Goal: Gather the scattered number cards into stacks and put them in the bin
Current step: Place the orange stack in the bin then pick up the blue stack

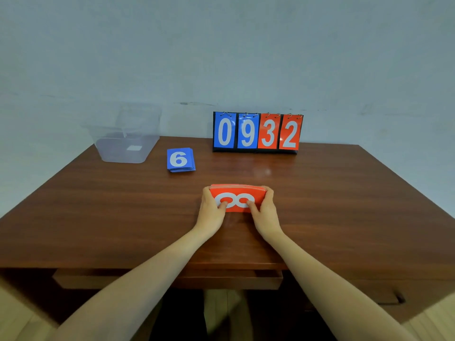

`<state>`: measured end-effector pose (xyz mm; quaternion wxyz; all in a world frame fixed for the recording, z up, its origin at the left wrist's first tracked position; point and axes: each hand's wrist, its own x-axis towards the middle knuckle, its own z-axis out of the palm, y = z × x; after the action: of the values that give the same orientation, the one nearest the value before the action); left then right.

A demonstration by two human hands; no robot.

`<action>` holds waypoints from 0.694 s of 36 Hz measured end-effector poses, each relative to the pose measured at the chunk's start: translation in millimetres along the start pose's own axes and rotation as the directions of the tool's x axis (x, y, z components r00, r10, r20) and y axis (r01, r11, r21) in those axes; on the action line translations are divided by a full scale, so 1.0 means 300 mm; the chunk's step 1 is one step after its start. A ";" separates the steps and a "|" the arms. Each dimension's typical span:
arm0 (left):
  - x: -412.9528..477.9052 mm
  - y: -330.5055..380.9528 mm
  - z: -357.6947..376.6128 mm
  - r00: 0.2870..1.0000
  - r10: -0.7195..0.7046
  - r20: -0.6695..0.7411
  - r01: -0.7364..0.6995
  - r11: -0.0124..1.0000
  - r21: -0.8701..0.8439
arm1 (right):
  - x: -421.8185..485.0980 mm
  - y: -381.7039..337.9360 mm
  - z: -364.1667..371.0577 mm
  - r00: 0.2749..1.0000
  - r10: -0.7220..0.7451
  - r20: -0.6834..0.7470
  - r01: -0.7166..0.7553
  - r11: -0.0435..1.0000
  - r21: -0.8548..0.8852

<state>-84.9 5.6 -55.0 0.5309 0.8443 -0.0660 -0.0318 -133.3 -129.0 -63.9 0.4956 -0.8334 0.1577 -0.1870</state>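
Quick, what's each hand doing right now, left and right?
Left hand: grips the left end of the red card stack, thumb on top.
Right hand: grips the stack's right end, thumb on top.

left hand (211,210): grips left end of red card stack (236,191) | right hand (266,212): grips right end, thumb on top

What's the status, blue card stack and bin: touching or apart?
Apart. The head view shows a strip of bare table between the blue card stack and the right wall of the clear bin.
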 end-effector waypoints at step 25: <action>0.575 0.241 -0.167 0.926 0.281 -0.253 -0.272 0.960 0.068 | 0.632 -0.301 0.103 0.950 -0.310 0.035 0.312 0.948 -0.059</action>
<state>86.5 -5.8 34.6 0.5207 0.8316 -0.1145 0.1556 55.1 -148.9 32.1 0.4349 -0.8655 0.0242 -0.2472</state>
